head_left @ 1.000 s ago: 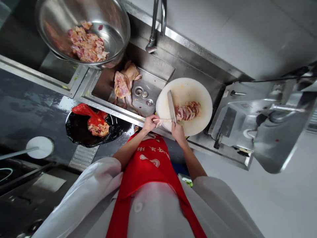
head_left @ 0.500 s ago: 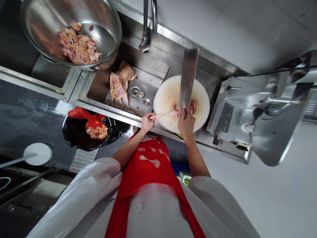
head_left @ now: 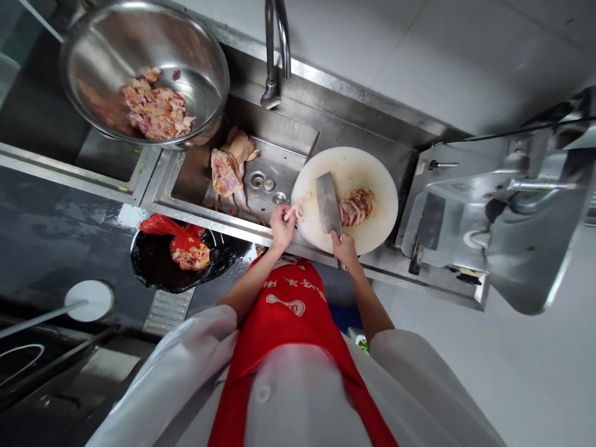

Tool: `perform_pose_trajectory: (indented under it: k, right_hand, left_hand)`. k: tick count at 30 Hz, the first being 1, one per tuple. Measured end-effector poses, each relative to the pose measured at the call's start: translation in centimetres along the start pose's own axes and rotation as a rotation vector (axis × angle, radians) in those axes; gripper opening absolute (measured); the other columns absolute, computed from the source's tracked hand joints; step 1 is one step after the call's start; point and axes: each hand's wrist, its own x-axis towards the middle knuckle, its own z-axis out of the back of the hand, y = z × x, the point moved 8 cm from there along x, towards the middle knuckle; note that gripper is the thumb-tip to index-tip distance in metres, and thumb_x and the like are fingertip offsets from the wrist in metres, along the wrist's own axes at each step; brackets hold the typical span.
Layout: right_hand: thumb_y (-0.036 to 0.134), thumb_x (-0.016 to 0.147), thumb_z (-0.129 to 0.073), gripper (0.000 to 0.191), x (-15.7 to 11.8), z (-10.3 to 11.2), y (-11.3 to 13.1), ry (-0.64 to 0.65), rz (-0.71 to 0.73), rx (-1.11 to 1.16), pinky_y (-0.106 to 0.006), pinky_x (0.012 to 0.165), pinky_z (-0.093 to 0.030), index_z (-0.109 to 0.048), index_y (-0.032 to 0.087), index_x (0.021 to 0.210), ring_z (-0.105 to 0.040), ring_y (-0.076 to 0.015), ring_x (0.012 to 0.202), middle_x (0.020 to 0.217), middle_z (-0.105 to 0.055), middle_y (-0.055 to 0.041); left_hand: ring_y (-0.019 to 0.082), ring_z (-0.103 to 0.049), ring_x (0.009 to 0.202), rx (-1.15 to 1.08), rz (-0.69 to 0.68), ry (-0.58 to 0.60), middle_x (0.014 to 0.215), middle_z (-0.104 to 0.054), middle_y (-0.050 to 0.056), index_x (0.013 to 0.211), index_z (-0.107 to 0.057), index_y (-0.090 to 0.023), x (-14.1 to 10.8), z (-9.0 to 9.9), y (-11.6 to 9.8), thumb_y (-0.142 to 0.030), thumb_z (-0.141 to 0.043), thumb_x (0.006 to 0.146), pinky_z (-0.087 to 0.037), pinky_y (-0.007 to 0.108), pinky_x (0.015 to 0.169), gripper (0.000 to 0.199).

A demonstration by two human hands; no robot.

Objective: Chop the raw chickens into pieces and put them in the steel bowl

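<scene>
My left hand (head_left: 282, 228) is closed on a pale chicken foot (head_left: 298, 210) at the left rim of the round white cutting board (head_left: 344, 162). Its thin end points over the board. In my right hand (head_left: 345, 249) is a cleaver (head_left: 328, 203), gripped by the handle at the board's front rim. The wide blade lies over the middle of the board, left of a pile of chopped poultry meat (head_left: 357, 207). Whether the blade touches the board I cannot tell.
A plucked bird carcass (head_left: 228, 171) lies in the steel sink (head_left: 288, 133) under a faucet (head_left: 270, 93). Back left stands a large steel bowl (head_left: 205, 56) with cut meat. A black-lined bin (head_left: 149, 261) is below the counter. To the right is a metal slicing machine (head_left: 447, 186).
The cleaver has come down from a raised, upright position and swung left of the meat pile. The chicken foot has been drawn left, away from the board's middle.
</scene>
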Motion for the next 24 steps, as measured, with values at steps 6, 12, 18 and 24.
perform_pose_trajectory:
  k: [6, 12, 18, 24]
  right_hand:
    - [0.046, 0.098, -0.038, 0.046, 0.8, 1.3, -1.1, -0.048, -0.042, 0.086, -0.027, 0.052, -0.042, -0.069, 0.013, 0.089, -0.058, -0.0181, 0.045, 0.055, -0.063, -0.0065]
    - [0.043, 0.098, -0.041, 0.044, 0.9, 2.1, -0.6, -0.046, -0.025, 0.047, -0.027, 0.058, -0.043, -0.071, 0.011, 0.092, -0.062, -0.0194, 0.054, 0.059, -0.066, -0.0078]
    - [0.048, 0.1, -0.036, 0.051, 0.6, 1.9, -0.9, -0.006, -0.058, 0.074, -0.028, 0.055, -0.042, -0.069, 0.009, 0.101, -0.056, -0.0175, 0.044, 0.061, -0.066, -0.0087]
    - [0.036, 0.101, -0.036, 0.044, 0.0, 2.3, 1.9, -0.111, 0.047, -0.129, -0.032, 0.075, -0.046, -0.057, 0.01, 0.129, -0.068, -0.0262, 0.083, 0.092, -0.072, -0.0169]
  left_hand:
    - [0.023, -0.062, 0.087, 0.361, -0.257, 0.559, 0.099, -0.064, 0.01, 0.091, -0.071, -0.019, -0.5, -6.9, -3.0, -0.019, -0.06, 0.087, -0.048, 0.036, 0.085, 0.011]
    - [0.032, -0.039, 0.136, 0.695, -0.644, 0.942, 0.125, -0.062, 0.007, 0.098, -0.072, -0.026, 2.2, -10.3, -4.7, -0.005, -0.061, 0.079, -0.02, 0.056, 0.116, 0.031]
    - [0.03, -0.06, 0.102, 0.739, -0.499, 0.783, 0.101, -0.065, 0.013, 0.109, -0.069, -0.019, 2.9, -4.5, -3.1, -0.033, -0.061, 0.09, -0.04, 0.044, 0.101, 0.025]
    - [0.023, -0.06, 0.089, 0.48, -0.326, 0.537, 0.098, -0.065, 0.009, 0.111, -0.066, -0.021, -0.6, 1.5, -0.9, -0.038, -0.059, 0.092, -0.046, 0.032, 0.083, 0.027]
